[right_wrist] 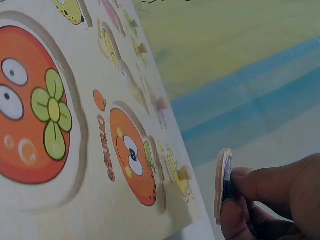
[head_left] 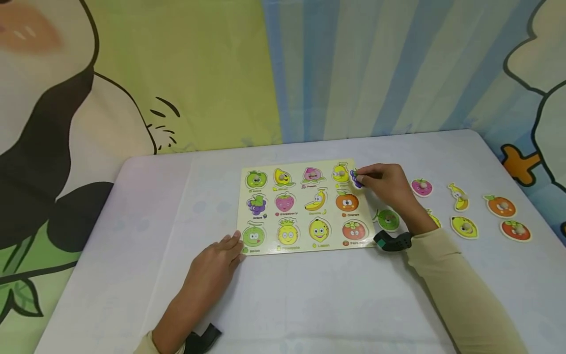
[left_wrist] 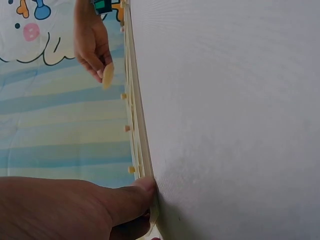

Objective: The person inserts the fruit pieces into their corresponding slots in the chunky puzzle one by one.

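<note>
A wooden fruit puzzle board lies on the table, its top row holding knobbed pieces. My left hand holds the board at its near left corner, the thumb along the edge in the left wrist view. Beside the far right corner, my right hand pinches a purple grape piece between thumb and fingers. That piece stands edge-on in the right wrist view, held off the board's side. The printed grape slot is at the left of the middle row, with no knob on it.
Right of the board lie loose pieces: a green melon, a pink strawberry, a banana, an orange, a lemon and a red persimmon. A yellow piece is partly hidden behind the right wrist.
</note>
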`<state>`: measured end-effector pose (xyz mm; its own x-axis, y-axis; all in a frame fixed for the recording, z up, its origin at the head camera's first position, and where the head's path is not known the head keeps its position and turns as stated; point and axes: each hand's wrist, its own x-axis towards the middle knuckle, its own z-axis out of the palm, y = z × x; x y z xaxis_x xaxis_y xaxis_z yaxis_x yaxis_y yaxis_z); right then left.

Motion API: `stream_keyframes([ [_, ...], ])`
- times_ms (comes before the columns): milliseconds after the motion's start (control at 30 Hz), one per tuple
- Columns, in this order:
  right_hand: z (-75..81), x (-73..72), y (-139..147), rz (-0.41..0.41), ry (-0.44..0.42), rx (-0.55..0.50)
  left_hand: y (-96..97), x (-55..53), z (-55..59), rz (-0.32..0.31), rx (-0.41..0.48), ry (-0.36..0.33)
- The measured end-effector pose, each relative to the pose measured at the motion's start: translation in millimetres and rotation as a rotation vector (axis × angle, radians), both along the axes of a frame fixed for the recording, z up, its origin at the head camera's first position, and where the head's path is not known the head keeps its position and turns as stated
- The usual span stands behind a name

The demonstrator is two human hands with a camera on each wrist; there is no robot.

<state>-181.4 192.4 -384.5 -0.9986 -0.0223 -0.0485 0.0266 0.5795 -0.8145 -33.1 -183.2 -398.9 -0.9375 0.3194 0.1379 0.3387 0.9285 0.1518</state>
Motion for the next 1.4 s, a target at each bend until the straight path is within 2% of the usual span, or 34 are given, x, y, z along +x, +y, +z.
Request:
stream_keyframes([
  [167, 0.7, -0.7, -18, 0.057, 0.024, -0.015, 0.0, 0.2, 1.2, -0.002, -0.013, 0.0],
  [400, 5.5, -2.8, -45, 0.13, 0.015, -0.009, -0.8, 0.7, 1.2, 0.007, -0.007, -0.003],
  [567, 8.3, -4.2, -55, 0.151, 0.016, -0.019, -0.6, 0.5, -0.1, 0.023, 0.017, -0.014],
  [900, 13.7, -3.2, -65, 0.16, 0.011, -0.032, 1.2, 0.3, 1.4, 0.015, 0.002, -0.013],
  [1133, 16.8, -4.4, -90, 0.191, 0.011, -0.075, 2.4, 0.2, 2.8, 0.021, -0.022, -0.009],
  [1400, 8.0, -5.1, -123, 0.239, 0.026, -0.111, 2.7, 0.7, 1.8, 0.025, -0.021, -0.01],
])
